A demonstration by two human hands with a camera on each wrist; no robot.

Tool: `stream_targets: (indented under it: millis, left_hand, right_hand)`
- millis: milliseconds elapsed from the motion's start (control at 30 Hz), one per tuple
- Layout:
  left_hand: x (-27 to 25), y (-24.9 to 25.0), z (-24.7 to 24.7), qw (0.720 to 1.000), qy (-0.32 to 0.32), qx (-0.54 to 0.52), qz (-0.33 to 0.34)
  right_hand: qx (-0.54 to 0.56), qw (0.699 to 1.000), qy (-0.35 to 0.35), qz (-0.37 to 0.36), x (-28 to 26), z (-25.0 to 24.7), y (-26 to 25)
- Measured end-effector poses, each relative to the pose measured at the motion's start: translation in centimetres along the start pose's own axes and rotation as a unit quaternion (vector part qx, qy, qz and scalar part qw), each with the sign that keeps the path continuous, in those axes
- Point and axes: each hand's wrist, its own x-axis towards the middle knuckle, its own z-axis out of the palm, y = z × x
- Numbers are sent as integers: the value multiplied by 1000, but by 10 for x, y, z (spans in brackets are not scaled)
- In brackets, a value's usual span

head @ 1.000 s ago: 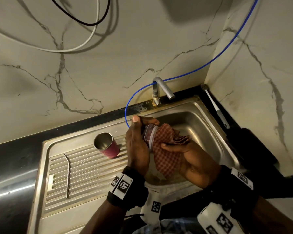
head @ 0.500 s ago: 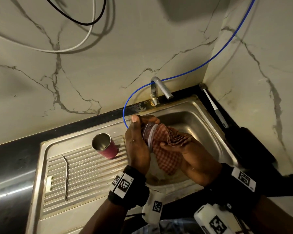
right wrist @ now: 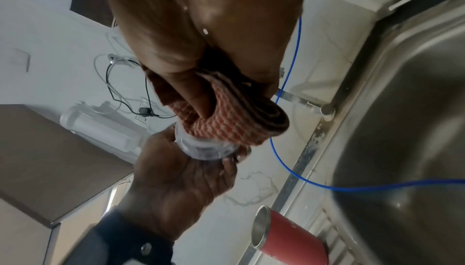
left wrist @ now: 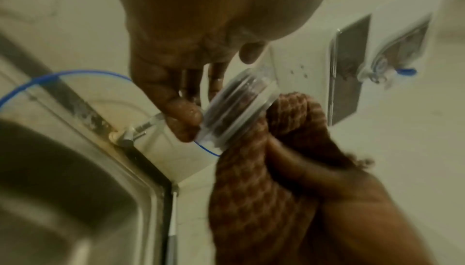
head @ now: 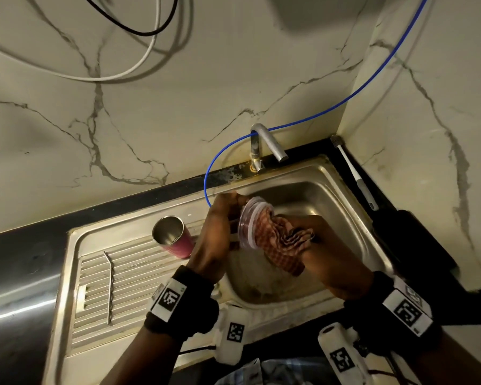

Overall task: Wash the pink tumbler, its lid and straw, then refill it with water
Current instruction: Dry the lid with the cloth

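Observation:
Over the sink basin (head: 325, 207) my left hand (head: 220, 229) grips the clear round lid (head: 249, 222) by its rim, fingers curled behind it. My right hand (head: 311, 245) holds a bunched red checked cloth (head: 278, 240) pressed against the lid's face. The left wrist view has the lid (left wrist: 239, 108) between the fingertips and the cloth (left wrist: 264, 169). The right wrist view shows the cloth (right wrist: 226, 122) folded over the lid (right wrist: 206, 148). The pink tumbler (head: 174, 237) stands open on the drainboard, left of my left hand. The metal straw (head: 110, 284) lies on the drainboard ridges.
A steel tap (head: 265, 145) stands behind the basin with a blue hose (head: 345, 100) running past it. A brush (head: 356, 173) lies along the right counter edge by the wall. Marble walls close in behind and on the right.
The hands have stayed over the basin; the cloth has shifted a little against the lid as my right hand rubs it. Tumbler and straw have not moved.

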Motion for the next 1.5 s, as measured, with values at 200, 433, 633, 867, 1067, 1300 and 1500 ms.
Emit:
stream_targets:
  millis: [200,433,633,867,1067,1300,1500]
  left_hand:
    - [7,-9,12,998,58,-13,33]
    - [0,-33,23,958,169,21,231]
    - [-7,-34,16,958,121,92,242]
    - [-3,-32,7,987,100,66,103]
    - [-7,-31,14,982,100,42,154]
    - [-9,-46,17,961,112,80,241]
    - [-11,-41,13,934,109,159,301]
  right_hand:
    - [1,999,-37,-16,-2,9,-5]
    - [320,930,62,167,4,16,0]
    - [328,927,57,173,0,18,5]
    - [-44,997,-30,-49,-7,19,9]
    - [-37,998,-8,-51,-6,15,1]
    - [160,978,99,92,4,24,1]
    - [162,963,60,207,10,11,-10]
